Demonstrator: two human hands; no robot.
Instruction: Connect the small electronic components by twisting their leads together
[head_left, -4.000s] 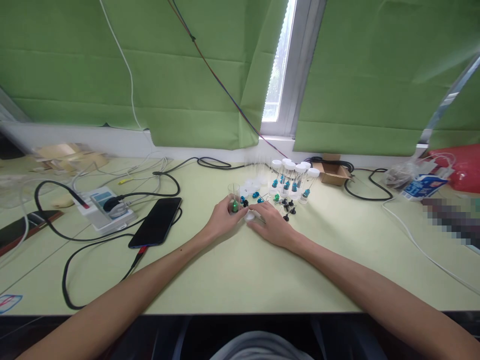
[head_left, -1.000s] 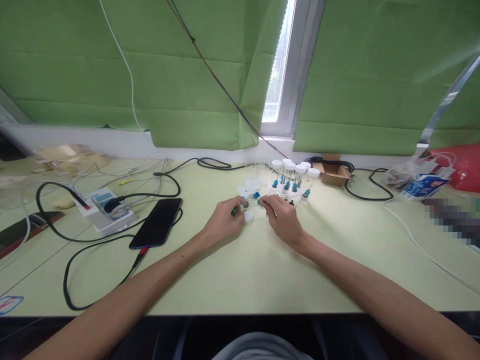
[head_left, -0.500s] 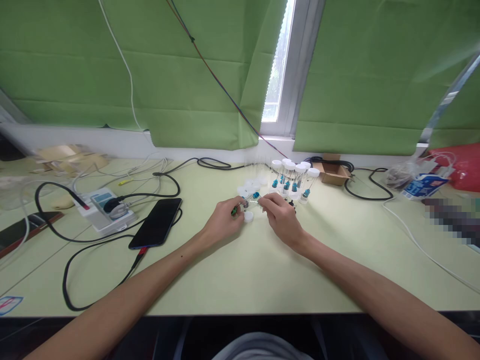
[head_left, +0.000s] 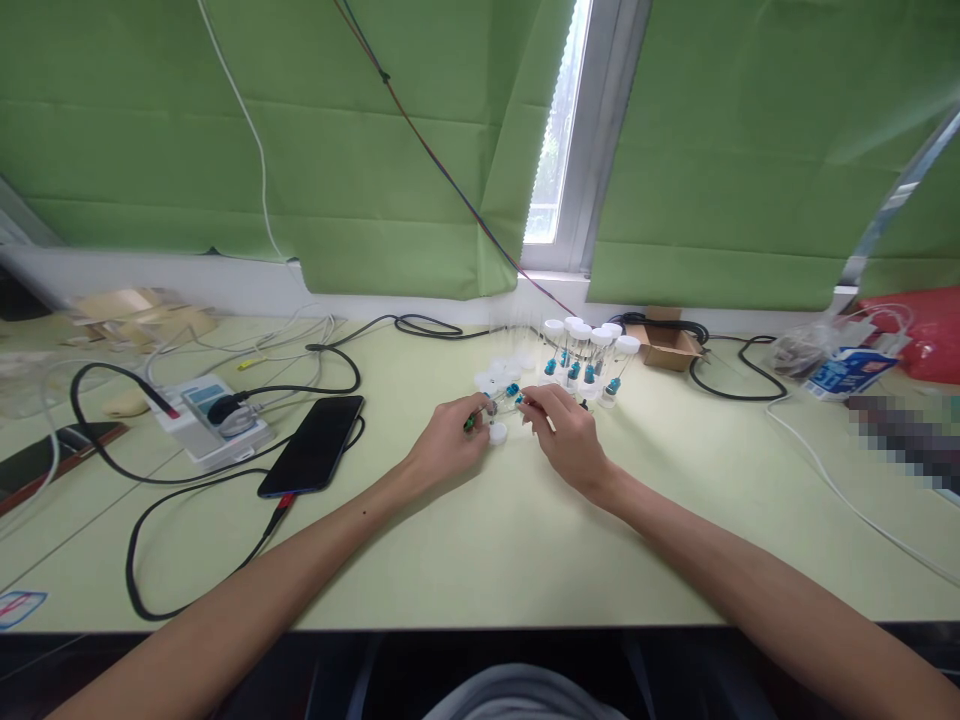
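Note:
Pinched fingers of my left hand [head_left: 450,437] hold a thin item with a green part [head_left: 470,422], too small to name surely. Close by on the right, my right hand [head_left: 566,432] is closed on a small blue-hubbed piece [head_left: 519,400], mostly hidden by the fingertips. Another blue hub [head_left: 512,390] shows just beyond, between the hands. A white cap [head_left: 497,433] lies beside my left fingertips. Behind the hands, several more white caps [head_left: 487,382] lie together. Clear vials with white lids [head_left: 613,385] stand beyond my right hand, holding thin needle-like pieces with blue hubs.
A black phone [head_left: 311,447] lies left of my left hand, with a black cable looping around it. A white power strip [head_left: 214,420] is further left. An open cardboard box [head_left: 667,347] and a blue-and-white packet [head_left: 851,373] are at the back right.
My right hand has shifted slightly to the right, and its fingers have moved on the small blue-hubbed piece. The left hand stays almost where it was.

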